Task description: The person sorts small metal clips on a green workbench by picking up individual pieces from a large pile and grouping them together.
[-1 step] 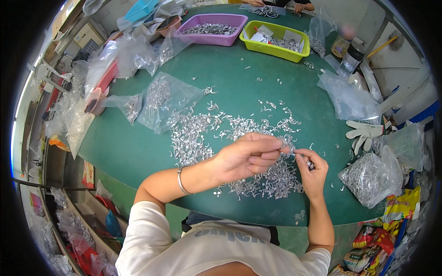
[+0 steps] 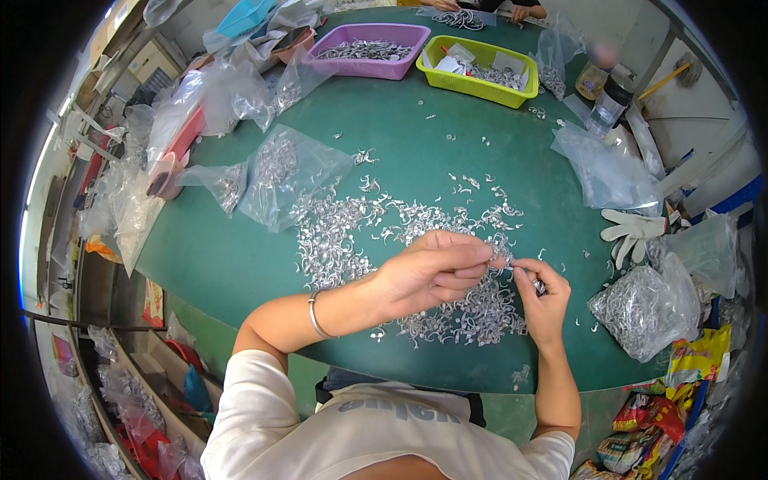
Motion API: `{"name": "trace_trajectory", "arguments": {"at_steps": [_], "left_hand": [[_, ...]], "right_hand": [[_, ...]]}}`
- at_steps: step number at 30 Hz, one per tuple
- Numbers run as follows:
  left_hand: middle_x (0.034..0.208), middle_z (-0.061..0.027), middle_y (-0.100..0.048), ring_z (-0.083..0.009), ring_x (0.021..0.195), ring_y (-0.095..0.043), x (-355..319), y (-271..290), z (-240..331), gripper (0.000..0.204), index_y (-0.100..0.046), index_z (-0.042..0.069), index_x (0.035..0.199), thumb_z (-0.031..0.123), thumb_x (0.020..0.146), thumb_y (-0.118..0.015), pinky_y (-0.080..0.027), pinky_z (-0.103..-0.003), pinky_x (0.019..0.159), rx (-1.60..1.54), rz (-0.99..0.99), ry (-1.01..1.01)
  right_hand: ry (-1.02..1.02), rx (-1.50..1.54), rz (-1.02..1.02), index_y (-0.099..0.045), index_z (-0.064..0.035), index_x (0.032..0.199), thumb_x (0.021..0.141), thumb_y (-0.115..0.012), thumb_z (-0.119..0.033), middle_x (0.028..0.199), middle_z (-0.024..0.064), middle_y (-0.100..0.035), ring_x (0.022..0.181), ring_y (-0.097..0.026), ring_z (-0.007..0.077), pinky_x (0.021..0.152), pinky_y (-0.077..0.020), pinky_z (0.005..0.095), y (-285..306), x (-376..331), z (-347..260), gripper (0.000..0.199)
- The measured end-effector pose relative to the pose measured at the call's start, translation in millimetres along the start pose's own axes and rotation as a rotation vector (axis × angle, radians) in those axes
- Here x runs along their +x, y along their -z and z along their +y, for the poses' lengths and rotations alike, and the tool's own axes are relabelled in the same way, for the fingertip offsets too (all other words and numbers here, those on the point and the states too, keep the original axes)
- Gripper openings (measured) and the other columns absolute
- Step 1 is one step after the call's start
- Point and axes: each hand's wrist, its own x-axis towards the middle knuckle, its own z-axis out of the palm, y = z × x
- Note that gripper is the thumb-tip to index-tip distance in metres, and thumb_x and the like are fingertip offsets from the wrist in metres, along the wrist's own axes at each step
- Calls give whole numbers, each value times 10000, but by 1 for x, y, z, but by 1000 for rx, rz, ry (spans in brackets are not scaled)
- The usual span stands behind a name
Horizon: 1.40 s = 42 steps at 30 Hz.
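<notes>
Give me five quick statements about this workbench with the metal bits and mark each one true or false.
1. Both hands meet over the pile of small metal pieces. True.
2. The left hand wears a white glove. False: it is bare, with a bangle on the wrist; a white glove lies on the table.
3. The purple tray and the green tray sit at the far edge. True.
4. The table is red. False: it is green.
5. The right hand rests on the clear bag of pieces. False: it is apart from it.
</notes>
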Motion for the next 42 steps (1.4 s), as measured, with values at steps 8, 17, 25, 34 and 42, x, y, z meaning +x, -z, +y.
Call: {"name": "trace_trajectory", "arguments": {"at_steps": [8,17,25,34,42], "left_hand": [[598,44,-444,-18,489,-299,-2,-7,-5,168,-615,-46,973,75,873,-556,-218,-178,425,194,110,-129],[730,23,-602,0,575,-446,15,12,-25,164,-670,30,912,154,806,-656,-324,-159,462,700,355,-82],[700,0,-602,-19,555,-451,20,27,-38,147,-667,0,858,136,811,-638,-332,-181,457,608,328,70],[625,71,-439,-20,526,-339,26,27,-40,208,-619,31,1029,158,872,-566,-266,-181,456,471,259,207],[590,74,-365,-26,502,-275,37,27,-52,205,-589,0,1065,84,911,-484,-231,-189,440,467,313,177]], "right_hand": [[-7,-17,-15,-652,12,871,775,-617,26,580,-31,-449,532,-370,30,476,-285,201,1,-1,-1,104],[52,14,-119,-630,-16,973,738,-639,25,569,-20,-453,516,-386,43,475,-317,204,4,-6,-4,238],[27,-52,-204,-652,4,844,730,-649,19,593,25,-506,506,-407,65,460,-330,216,0,-4,-7,115],[-24,-37,-172,-641,16,826,723,-643,31,607,32,-533,517,-434,74,473,-346,225,4,-3,-3,104],[-233,-986,476,-632,-63,800,783,-613,-167,620,142,-589,615,-592,332,560,-457,414,98,41,72,107]]}}
